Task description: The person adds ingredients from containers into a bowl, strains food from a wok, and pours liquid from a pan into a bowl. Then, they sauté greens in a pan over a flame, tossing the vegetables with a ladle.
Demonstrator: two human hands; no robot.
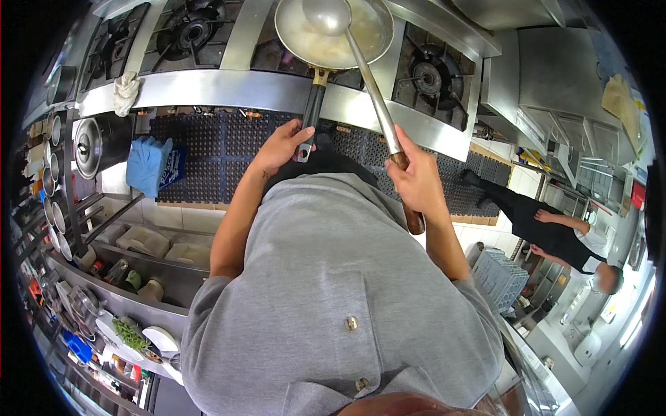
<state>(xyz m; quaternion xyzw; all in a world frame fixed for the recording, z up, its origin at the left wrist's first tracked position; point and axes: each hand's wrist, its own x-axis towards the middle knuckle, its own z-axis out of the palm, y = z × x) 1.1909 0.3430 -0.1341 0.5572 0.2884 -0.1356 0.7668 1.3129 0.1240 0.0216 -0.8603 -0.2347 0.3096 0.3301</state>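
Observation:
My left hand (283,144) is closed round the black handle of a frying pan (291,52), which sits over the stove at the top of the view. Pale, cloudy liquid (368,43) covers the pan's bottom. In my right hand (416,173) I grip the wooden end of a long-handled metal ladle (374,90). Its round bowl overlaps the far part of the pan, and its shaft crosses the pan's near right rim.
Gas burners (191,31) flank the pan, another burner (427,76) being on the right. A crumpled cloth (125,93) hangs on the stove's front edge. Left stand a lidded pot (89,148) and a blue cloth (147,166). A person in a black apron (548,232) stands at right.

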